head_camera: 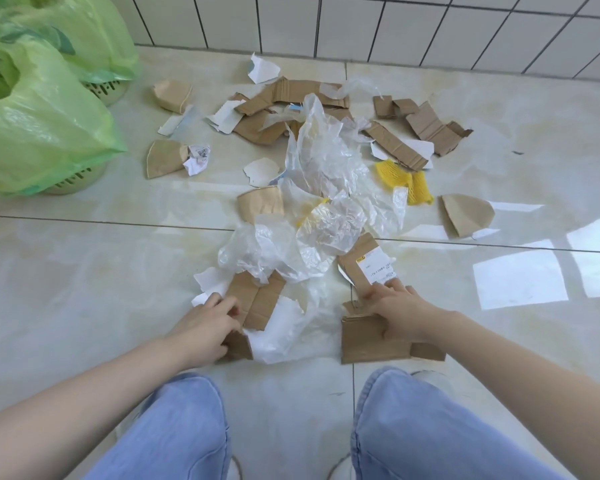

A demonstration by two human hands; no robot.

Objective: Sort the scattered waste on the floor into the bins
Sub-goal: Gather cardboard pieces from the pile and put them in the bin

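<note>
Waste lies scattered on the pale floor: torn brown cardboard, clear plastic bags, white paper scraps and yellow foam netting. My left hand grips a folded brown cardboard piece at the near left of the pile. My right hand holds a flat cardboard piece under its thumb, and its fingertips touch a labelled cardboard piece. Two bins lined with green bags stand at the far left, one nearer and one behind it.
A white tiled wall closes off the far side. Flattened brown paper cups and a crumpled receipt lie around the pile. My knees in blue jeans fill the near edge.
</note>
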